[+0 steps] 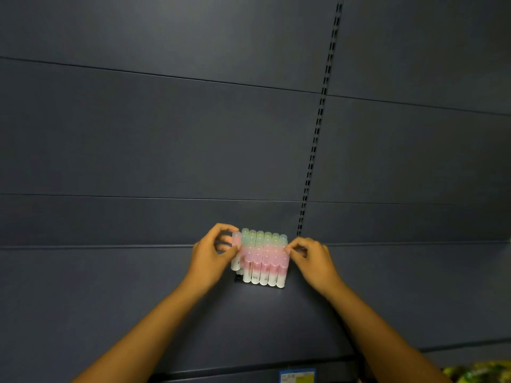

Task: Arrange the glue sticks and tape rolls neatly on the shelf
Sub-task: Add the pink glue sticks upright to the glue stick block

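Note:
A block of several upright glue sticks (262, 261), with white bodies and pink and green translucent caps, stands in tight rows on the dark shelf (138, 299), close to the back panel. My left hand (210, 255) is at the block's left side, thumb and fingers pinching the leftmost pink-capped stick. At the block's right side, my right hand (312, 258) has its fingertips curled against the cap of the front right stick. No tape rolls are in view.
A dark back panel (166, 134) rises behind the shelf, with a slotted upright rail (318, 128) just right of the sticks. A price label (297, 376) sits on the shelf's front edge. Yellow-green packaging (481, 373) shows at the bottom right corner.

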A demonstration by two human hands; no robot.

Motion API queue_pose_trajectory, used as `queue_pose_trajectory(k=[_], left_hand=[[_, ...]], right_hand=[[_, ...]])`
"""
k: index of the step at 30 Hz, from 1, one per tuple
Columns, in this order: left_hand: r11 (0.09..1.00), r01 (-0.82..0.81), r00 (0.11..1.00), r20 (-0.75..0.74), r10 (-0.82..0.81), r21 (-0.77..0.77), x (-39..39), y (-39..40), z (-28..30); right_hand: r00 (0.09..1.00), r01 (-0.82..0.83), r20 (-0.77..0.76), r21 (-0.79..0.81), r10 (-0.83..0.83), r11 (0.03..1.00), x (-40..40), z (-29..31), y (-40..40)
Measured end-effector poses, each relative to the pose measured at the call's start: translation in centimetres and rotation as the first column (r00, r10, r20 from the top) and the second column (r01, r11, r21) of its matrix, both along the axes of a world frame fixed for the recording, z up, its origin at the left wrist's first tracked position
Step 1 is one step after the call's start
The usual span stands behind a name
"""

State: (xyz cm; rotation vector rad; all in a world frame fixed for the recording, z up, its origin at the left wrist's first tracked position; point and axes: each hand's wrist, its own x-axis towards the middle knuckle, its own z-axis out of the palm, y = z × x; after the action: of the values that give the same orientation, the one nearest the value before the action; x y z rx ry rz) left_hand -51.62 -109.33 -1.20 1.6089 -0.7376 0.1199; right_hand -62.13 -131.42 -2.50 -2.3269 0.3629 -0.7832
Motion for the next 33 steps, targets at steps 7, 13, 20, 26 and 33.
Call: queue_pose_trajectory(k=[7,13,20,26,33], left_hand=[[0.995,0.023,1.000,0.005,-0.024,0.094,1.0,0.1,-0.9],[0.991,0.051,0.998,0.016,-0.053,0.123,1.4,-0.6,-1.5],[0.988,0.057,0.998,0.005,-0.058,0.146,2.1,-1.0,-2.5],[0.989,0.070,0.998,-0.019,-0.068,0.130,2.4,-1.1,-4.0],[0.993,0.047,0.996,0.074,-0.056,0.111,2.9,-1.1,-5.4]], right_hand=[[0.962,0.042,-0.247,-0.294,-0.119,0.955,-1.4,2.8,-1.5],[0.838,0.037,-0.479,-0.429,-0.262,0.903,-2.2,3.9,-2.0],[0.840,0.073,-0.464,-0.418,-0.282,0.906,-2.9,3.8,-1.8],[0.846,0.095,-0.448,-0.405,-0.288,0.909,-3.2,3.3,-1.4],[0.834,0.090,-0.479,-0.374,-0.275,0.923,-3.3,2.5,-0.7]])
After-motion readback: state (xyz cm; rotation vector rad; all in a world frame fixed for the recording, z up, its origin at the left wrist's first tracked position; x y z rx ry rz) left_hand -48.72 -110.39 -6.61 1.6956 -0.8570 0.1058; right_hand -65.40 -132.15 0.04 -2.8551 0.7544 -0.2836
